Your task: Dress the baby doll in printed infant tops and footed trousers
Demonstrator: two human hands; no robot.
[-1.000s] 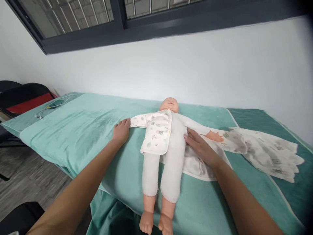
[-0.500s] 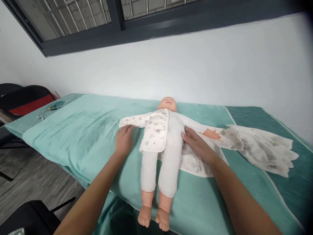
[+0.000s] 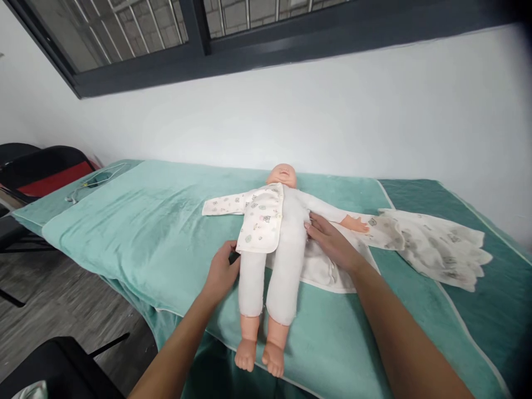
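Note:
A baby doll with a white cloth body lies on its back, head toward the wall. A white printed baby shirt covers its torso on the left of the view, with one sleeve over that arm. The shirt's other half spreads out under the doll, its second sleeve lying beside the doll's bare hand. My left hand is curled at the shirt's lower left corner, thumb and fingers closed about the hem; the fingertips are partly hidden. My right hand rests against the doll's side, fingers stretched out, over the spread cloth.
A green cover lies over the table, which stands against a white wall under a barred window. More printed white cloth lies at the right. A thin cord is at the far left end. Black chairs stand at the left.
My left hand has moved from below the sleeve down to the shirt's lower hem, and its fingers have curled in. My right hand stays at the doll's side. The view has shifted slightly.

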